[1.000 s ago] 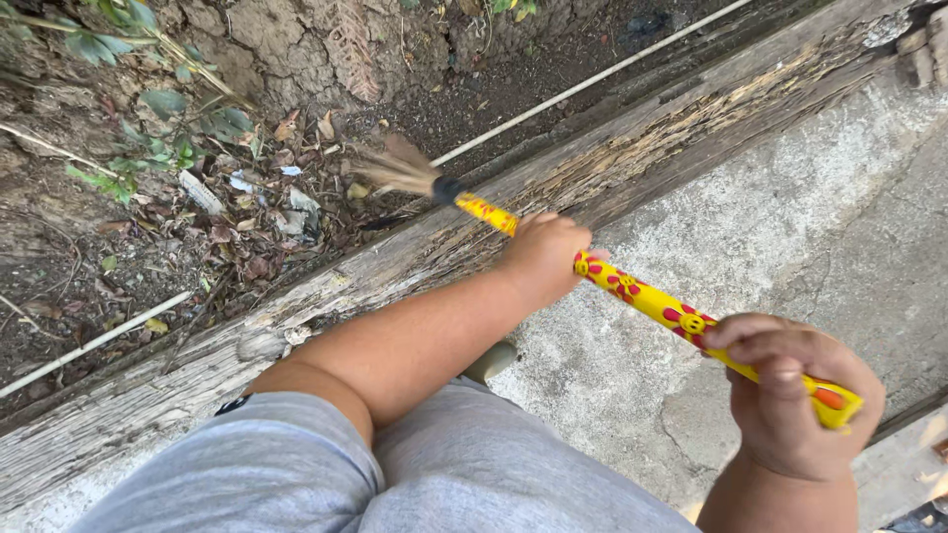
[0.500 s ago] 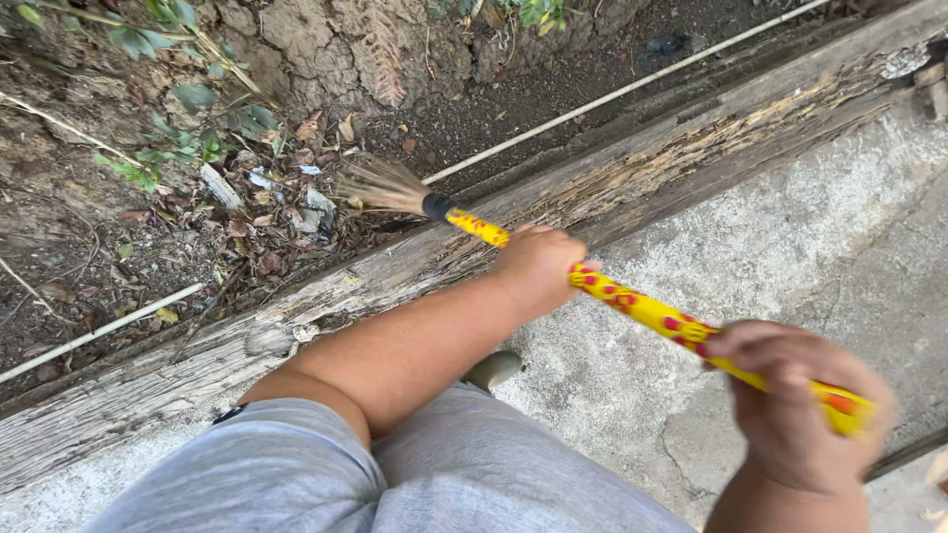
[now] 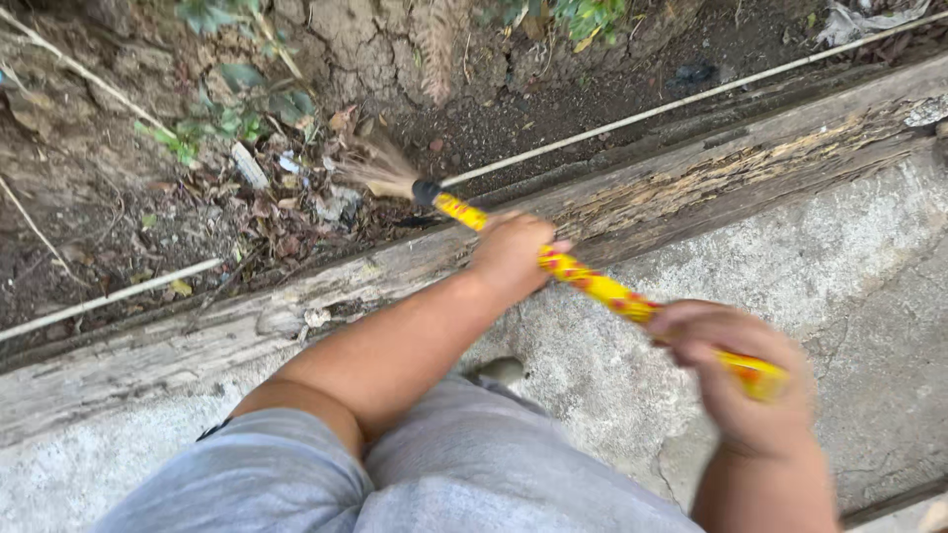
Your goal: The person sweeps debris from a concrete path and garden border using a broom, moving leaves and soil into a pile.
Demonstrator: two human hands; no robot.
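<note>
Across the frame's middle, a yellow broom (image 3: 602, 288) is gripped by the left hand (image 3: 512, 255) and right hand (image 3: 736, 380); its bristles (image 3: 380, 176) lie upper left, nearer the left hand.

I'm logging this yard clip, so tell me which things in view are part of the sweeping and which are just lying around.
In use:
- broom with yellow and red handle, bristles in the debris
- left hand, mid-handle
- right hand, at the handle's end
- dry leaves and litter by the bristles

Just there:
- rotted wooden beam
- thin white pipe
- concrete slab
- green plants
</note>
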